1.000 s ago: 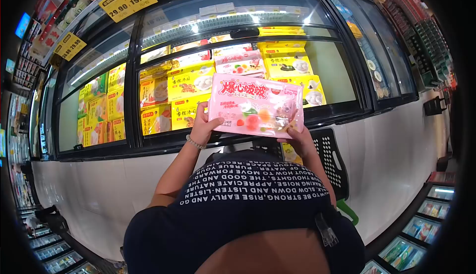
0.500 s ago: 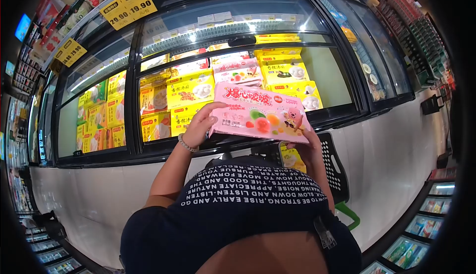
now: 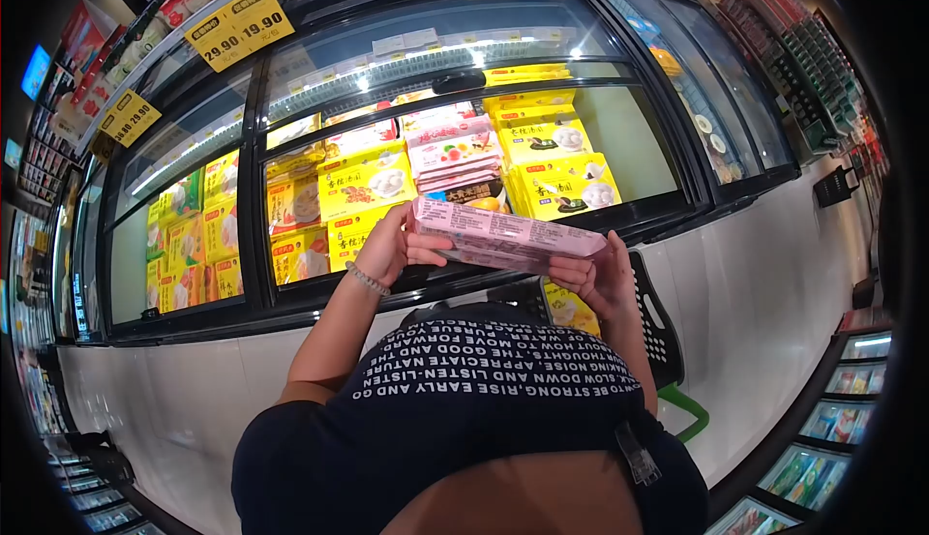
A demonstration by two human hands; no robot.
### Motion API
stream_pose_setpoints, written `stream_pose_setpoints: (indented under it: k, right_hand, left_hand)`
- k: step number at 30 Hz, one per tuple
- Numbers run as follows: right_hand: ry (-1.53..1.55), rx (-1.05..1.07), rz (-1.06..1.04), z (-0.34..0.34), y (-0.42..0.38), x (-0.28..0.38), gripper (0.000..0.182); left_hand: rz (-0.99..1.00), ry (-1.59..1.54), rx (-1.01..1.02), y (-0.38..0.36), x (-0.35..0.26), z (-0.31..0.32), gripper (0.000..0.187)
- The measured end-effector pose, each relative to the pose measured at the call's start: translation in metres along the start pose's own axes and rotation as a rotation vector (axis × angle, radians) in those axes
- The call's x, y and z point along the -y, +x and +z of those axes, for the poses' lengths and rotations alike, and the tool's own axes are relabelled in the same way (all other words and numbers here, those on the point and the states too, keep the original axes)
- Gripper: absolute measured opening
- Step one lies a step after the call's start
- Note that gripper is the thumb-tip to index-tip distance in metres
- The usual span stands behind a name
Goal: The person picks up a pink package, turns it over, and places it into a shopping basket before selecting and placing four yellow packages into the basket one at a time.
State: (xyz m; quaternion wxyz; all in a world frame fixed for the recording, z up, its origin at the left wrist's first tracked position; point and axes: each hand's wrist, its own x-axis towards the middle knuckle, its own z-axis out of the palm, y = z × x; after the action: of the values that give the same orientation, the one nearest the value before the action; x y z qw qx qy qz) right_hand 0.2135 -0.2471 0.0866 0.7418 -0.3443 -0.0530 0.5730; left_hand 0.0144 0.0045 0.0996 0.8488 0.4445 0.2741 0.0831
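A pink box is held level across my front, tilted so that a narrow side with small print faces up. My left hand grips its left end, and a bead bracelet circles that wrist. At the box's right end, my right hand is closed round the edge, with fingers under the lower side. Just beyond the box lie a stack of pink packs and yellow packs inside the freezer. The box's printed front is turned out of view.
The freezer's black front rim runs below the packs, with glass panels above. A black basket with a green handle and a yellow pack is at my right. Yellow price signs hang at upper left.
The pink box has been turned from its printed front to a narrow side with small print. Both hands have shifted their grip, and the view has moved slightly.
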Motion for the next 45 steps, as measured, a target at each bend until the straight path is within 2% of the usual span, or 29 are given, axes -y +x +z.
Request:
stream_pose_setpoints:
  k: [12, 33, 42, 45]
  right_hand:
    - [0.012, 0.004, 0.026, -0.014, 0.001, -0.008, 0.066]
    - [-0.014, 0.011, -0.013, -0.014, 0.005, -0.007, 0.061]
    - [0.028, -0.041, -0.014, -0.019, 0.004, -0.011, 0.059]
    - [0.048, -0.092, -0.057, -0.021, 0.001, -0.012, 0.053]
  left_hand:
    - [-0.069, 0.002, 0.019, 0.009, 0.012, -0.010, 0.048]
    - [-0.061, -0.015, 0.043, 0.013, 0.012, -0.012, 0.045]
    - [-0.080, 0.008, 0.014, 0.017, 0.015, -0.009, 0.047]
    - [-0.091, -0.013, 0.079, 0.021, 0.019, -0.011, 0.043]
